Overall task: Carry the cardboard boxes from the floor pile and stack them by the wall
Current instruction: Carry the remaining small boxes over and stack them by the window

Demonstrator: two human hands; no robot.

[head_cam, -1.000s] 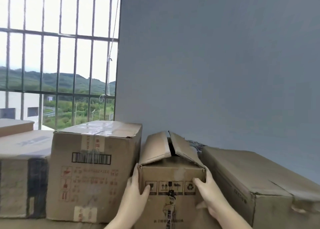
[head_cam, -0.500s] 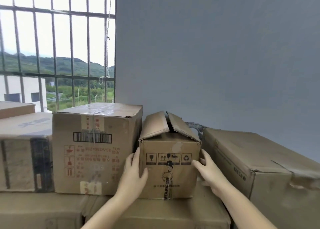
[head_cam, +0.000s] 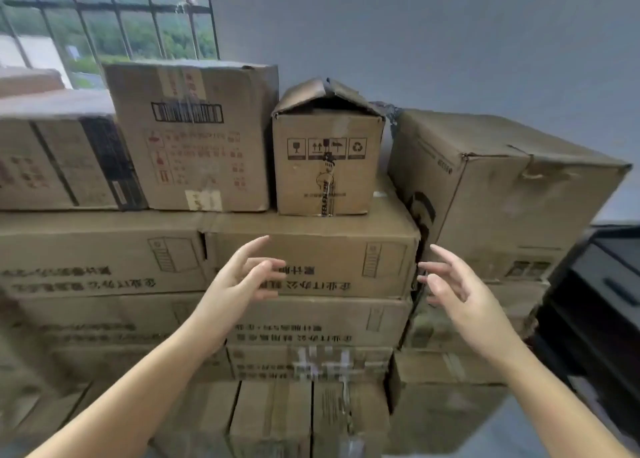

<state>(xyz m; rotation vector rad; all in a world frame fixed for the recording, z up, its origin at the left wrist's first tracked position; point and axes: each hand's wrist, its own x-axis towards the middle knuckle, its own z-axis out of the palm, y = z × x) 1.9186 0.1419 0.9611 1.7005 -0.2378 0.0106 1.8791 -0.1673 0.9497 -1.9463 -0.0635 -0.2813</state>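
Note:
A small cardboard box (head_cam: 327, 167) with raised top flaps and handling symbols stands on the top row of the stack by the grey wall. It sits between a larger barcoded box (head_cam: 194, 135) on its left and a big worn box (head_cam: 498, 194) on its right. My left hand (head_cam: 242, 277) and my right hand (head_cam: 453, 288) hover below it in front of the stack, fingers loosely spread, holding nothing and touching no box.
Rows of printed cartons (head_cam: 311, 260) form the stack beneath, down to the lower edge of view. A barred window (head_cam: 104, 25) is at the upper left. A black cabinet (head_cam: 599, 305) stands at the right.
Both hands have let go of the small box and drawn back and down from it. The view has dropped and pulled away, showing more of the stack.

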